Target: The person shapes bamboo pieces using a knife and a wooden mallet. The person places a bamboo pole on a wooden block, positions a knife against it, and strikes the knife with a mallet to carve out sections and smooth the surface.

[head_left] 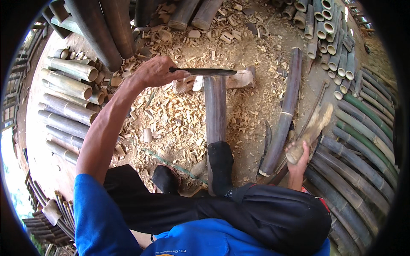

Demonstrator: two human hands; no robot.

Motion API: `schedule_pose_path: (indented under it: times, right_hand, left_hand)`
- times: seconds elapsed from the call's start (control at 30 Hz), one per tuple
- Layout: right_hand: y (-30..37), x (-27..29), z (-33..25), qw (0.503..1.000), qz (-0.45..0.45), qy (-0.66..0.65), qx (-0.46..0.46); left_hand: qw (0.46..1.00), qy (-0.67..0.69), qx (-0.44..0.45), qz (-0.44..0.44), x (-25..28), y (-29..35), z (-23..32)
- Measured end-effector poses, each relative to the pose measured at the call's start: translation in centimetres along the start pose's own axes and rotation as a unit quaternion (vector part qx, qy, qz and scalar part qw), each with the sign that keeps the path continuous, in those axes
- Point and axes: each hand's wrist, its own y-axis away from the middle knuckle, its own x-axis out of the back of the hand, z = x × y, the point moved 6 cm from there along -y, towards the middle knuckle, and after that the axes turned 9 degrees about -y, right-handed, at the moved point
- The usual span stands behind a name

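Observation:
My left hand (159,71) is closed round the handle of a large dark-bladed knife (209,71). The blade lies level across the far end of a bamboo piece (215,109). That end rests at a pale wooden block (242,78). My sock-covered foot (220,164) presses on the near end of the bamboo. On the right, my right hand (300,158) grips the thick near end of a wooden mallet (315,128), its worn pale part pointing away from me. The mallet is apart from the knife.
A long bamboo pole (287,106) lies right of my foot, with a curved dark blade (265,143) beside it. Shavings (179,115) cover the ground. Cut bamboo tubes (70,85) line the left; stacked tubes (329,30) and long poles (363,170) fill the right.

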Motion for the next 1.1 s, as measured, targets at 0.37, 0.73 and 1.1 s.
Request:
schedule_pose_path:
  times: [0.37,0.73,1.1]
  right_hand:
    - [3.6,-20.3,-1.8,0.917,-0.262,0.302,-0.01]
    - [8.4,-30.2,-9.4,0.841,-0.263,0.351,0.316]
    - [10.7,-35.4,-16.4,0.8,-0.383,0.413,0.208]
  left_hand:
    - [0.999,-0.024,0.024,-0.016,-0.4,0.4,0.3]
    - [0.991,-0.123,0.058,-0.012,-0.9,1.8,0.6]
    - [0.996,-0.085,-0.002,0.0,-1.9,0.7,-0.7]
